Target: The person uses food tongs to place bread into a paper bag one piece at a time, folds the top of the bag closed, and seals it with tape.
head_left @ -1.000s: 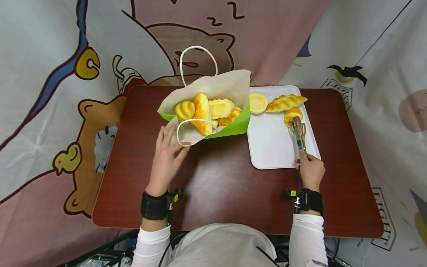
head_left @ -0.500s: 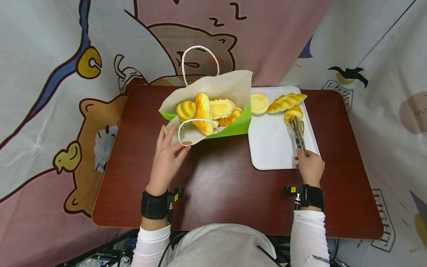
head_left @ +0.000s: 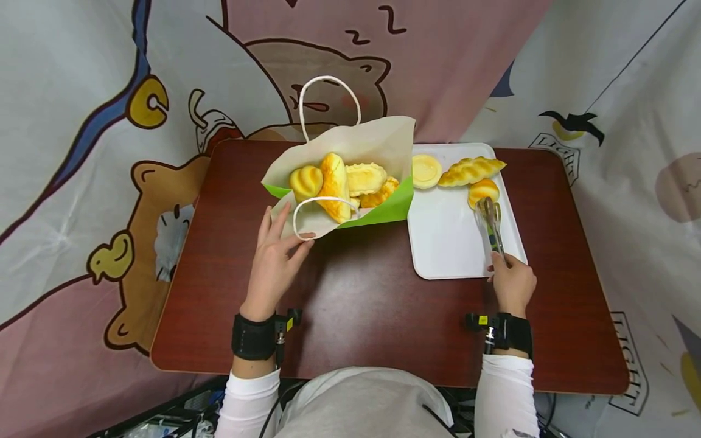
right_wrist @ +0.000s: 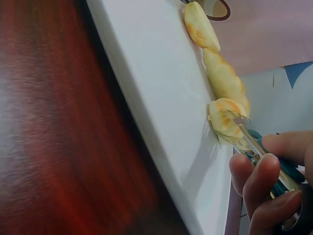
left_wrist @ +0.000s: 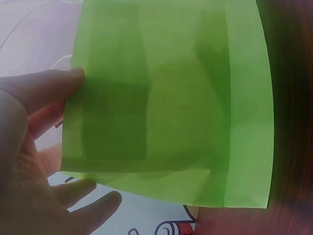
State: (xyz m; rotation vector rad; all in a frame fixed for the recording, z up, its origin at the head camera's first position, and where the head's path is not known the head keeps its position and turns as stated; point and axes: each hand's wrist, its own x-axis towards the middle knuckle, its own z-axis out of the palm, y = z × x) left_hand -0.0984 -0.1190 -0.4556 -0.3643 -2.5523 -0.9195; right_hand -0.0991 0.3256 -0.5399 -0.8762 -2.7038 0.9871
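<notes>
A green paper bag [head_left: 378, 210] with a cream inside stands open on the table, several breads in it. My left hand [head_left: 275, 261] holds the bag's near-left rim; in the left wrist view its thumb [left_wrist: 46, 88] lies along the green side's edge. My right hand [head_left: 512, 281] grips metal tongs [head_left: 491, 228] over the right side of the white tray [head_left: 449, 243]. The tongs' ends lie at a small round bun [head_left: 484, 192], overlapping it in the right wrist view [right_wrist: 227, 116]. Whether they squeeze the bun cannot be told. A twisted bread [head_left: 472, 171] touches or nearly touches that bun.
At the tray's back left lies a round, flat tart-like bread [head_left: 426, 171], close to the bag's right side. White rope handles [head_left: 329, 79] rise from the bag. The brown table [head_left: 372, 322] ends at a patterned cloth [head_left: 438, 55] behind.
My right hand and the tongs have shifted only slightly, staying at the round bun. The left hand and the bag keep their places.
</notes>
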